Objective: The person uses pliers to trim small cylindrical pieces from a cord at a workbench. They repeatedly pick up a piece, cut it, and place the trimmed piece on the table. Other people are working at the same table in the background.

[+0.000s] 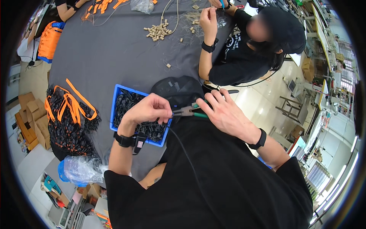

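Note:
My left hand (146, 110) hovers over a blue tray (119, 92) filled with small black parts, its fingertips pinched on a small black piece at the tip of the pliers. My right hand (225, 110) grips green-handled pliers (190, 111), whose jaws point left toward the left fingertips. Both wrists wear black bands. A black cap (177, 91) lies just behind the hands, and my black shirt fills the lower view.
A bundle of black parts tied with orange straps (70, 114) lies left of the tray on the grey table (114, 53). A clear plastic bag (82, 170) sits at the table's near corner. Another person (248, 45) works across the table near small tan blocks (158, 31). Cardboard boxes (30, 118) stand far left.

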Demonstrator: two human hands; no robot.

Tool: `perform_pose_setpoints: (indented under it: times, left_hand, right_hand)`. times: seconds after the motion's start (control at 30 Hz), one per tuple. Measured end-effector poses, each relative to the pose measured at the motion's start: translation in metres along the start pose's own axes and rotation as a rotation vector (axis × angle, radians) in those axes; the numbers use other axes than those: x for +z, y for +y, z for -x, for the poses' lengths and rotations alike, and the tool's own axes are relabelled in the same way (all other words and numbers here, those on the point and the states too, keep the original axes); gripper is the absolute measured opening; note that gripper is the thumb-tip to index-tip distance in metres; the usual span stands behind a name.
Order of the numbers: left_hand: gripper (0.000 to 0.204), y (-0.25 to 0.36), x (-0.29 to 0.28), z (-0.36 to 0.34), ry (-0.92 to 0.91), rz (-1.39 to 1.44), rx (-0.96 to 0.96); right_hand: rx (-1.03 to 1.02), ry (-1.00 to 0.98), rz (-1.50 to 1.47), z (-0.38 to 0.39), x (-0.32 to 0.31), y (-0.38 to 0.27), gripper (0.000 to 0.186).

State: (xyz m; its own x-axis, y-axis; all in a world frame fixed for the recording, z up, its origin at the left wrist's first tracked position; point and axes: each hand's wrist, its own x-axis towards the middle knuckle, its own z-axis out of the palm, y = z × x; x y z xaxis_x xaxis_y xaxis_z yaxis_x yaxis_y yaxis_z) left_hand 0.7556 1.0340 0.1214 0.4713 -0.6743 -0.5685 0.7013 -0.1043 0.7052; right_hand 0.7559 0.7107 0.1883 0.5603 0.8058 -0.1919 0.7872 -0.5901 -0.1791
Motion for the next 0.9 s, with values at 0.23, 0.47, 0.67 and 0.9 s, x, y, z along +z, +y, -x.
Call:
perform_pose_setpoints:
  times: [0.23,0.47,0.67,0.9]
  left_hand:
    - [0.017,-0.005,0.006,-0.006,-0.204,-0.157,-0.112]
    - [0.018,-0.002,0.008,-0.007,-0.158,-0.185,-0.115]
    - [0.014,0.000,0.002,0.000,-0.219,-0.057,-0.260]
    - [0.016,-0.035,-0.008,-0.004,0.327,0.287,0.385]
  right_hand:
    - [-0.132,-0.015,0.013,0.005,-0.002,0.007,0.045]
    - [-0.112,0.018,0.028,0.006,0.005,0.011,0.052]
    - [-0.116,-0.004,0.001,0.018,0.014,0.023,0.061]
    - [0.225,-0.124,-0.591,0.036,0.007,0.042,0.068]
